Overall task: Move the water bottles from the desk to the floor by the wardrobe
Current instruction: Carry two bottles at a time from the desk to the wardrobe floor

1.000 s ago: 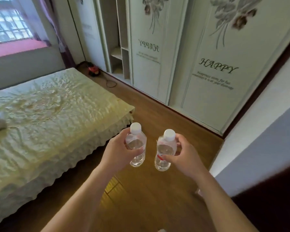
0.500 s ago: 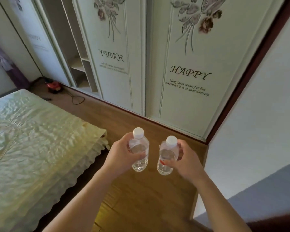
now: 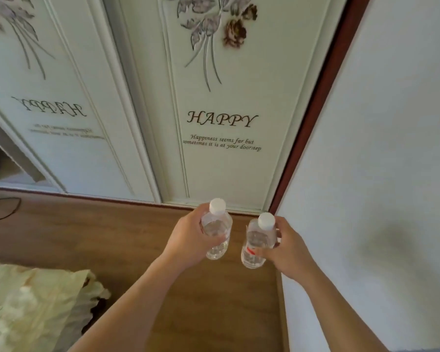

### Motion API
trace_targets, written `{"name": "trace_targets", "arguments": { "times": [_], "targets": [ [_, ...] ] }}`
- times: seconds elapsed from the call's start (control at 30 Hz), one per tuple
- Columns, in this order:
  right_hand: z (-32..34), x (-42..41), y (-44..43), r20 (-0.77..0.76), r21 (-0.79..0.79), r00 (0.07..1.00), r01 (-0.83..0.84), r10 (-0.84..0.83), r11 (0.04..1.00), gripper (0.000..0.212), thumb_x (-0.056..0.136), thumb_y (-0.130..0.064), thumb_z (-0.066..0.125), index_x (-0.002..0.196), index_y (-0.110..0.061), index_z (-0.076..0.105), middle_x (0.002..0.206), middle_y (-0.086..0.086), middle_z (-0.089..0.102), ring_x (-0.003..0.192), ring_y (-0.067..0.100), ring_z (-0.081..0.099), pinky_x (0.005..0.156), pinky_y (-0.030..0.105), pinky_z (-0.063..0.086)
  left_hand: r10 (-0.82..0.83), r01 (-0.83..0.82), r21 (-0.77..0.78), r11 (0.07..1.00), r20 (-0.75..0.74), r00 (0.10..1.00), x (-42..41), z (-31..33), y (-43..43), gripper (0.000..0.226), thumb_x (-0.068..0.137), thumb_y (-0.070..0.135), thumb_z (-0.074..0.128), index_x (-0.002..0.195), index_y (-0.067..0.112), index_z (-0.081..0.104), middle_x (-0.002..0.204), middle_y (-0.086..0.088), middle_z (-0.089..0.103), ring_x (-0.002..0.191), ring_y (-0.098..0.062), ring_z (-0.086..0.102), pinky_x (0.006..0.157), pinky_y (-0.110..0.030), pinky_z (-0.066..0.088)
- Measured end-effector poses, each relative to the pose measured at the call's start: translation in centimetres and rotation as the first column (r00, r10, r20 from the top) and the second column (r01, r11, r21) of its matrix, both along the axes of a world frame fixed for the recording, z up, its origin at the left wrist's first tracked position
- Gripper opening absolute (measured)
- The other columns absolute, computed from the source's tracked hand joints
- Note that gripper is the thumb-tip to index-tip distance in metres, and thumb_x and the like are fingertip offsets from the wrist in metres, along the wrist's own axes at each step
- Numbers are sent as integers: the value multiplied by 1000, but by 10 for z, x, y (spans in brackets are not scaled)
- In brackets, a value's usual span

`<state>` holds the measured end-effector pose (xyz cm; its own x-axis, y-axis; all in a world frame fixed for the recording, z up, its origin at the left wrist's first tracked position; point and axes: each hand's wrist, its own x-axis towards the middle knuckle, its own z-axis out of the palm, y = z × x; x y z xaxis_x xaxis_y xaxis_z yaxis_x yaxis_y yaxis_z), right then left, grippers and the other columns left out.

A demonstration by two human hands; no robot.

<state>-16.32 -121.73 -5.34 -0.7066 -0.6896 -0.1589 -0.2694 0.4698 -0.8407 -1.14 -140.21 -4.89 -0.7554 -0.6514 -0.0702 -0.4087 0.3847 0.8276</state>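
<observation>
Open strip of floor (image 3: 112,237) across mid-frame, running up to the wardrobe (image 3: 221,168) foot. Hemmed at right by wall (image 3: 379,174), at lower left by bed (image 3: 31,308) corner. Loop of cable (image 3: 3,208) on the boards at far left edge. Narrow gap between left bottle (image 3: 217,229) and right bottle (image 3: 258,240) at centre; bare wood beneath, into the wall-wardrobe corner.

Floral wardrobe doors (image 3: 221,97), wooden floor (image 3: 112,237), white wall (image 3: 391,123).

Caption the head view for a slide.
The left hand grips the left bottle, right hand the right bottle, above the wooden floor by the HAPPY wardrobe door.
</observation>
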Motion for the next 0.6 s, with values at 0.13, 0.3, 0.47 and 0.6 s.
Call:
{"name": "trace_targets", "arguments": {
  "times": [0.13, 0.3, 0.47, 0.6],
  "targets": [
    [-6, -46, -30, 18, 3, 996, 89, -89, 996, 68, 74, -28, 88, 123, -39, 42, 111, -21, 56, 105, 9, 56, 94, 29, 48, -107, 108, -13, 994, 31, 994, -65, -4, -42, 72, 71, 43, 87, 132, 46, 49, 100, 21, 68, 85, -2, 64, 74, -24, 54],
    [-32, -115, -62, 49, 16, 989, 142, -143, 990, 69, 73, -22, 89, 118, -44, 42, 108, -30, 51, 102, 8, 57, 98, 31, 47, -164, 161, 65, 985, 43, 985, -146, -26, -80, 73, 68, 43, 89, 131, 44, 52, 105, 19, 70, 92, -5, 68, 82, -31, 58],
    [-79, -195, -95, 83, 34, 984, 157, -159, 987, 72, 70, -22, 91, 119, -44, 43, 112, -29, 52, 112, 11, 55, 103, 35, 47, -166, 155, 134, 979, 73, 983, -223, -72, -111, 69, 69, 39, 89, 125, 49, 51, 106, 20, 70, 94, -3, 69, 86, -37, 61],
    [-133, -251, -123, 113, 82, 976, 179, -187, 980, 76, 69, -22, 92, 125, -40, 43, 118, -21, 55, 119, 15, 55, 106, 42, 47, -195, 180, 155, 971, 87, 977, -279, -124, -137, 63, 71, 36, 88, 122, 49, 53, 106, 21, 71, 97, 0, 68, 87, -30, 60]
  ]
}}
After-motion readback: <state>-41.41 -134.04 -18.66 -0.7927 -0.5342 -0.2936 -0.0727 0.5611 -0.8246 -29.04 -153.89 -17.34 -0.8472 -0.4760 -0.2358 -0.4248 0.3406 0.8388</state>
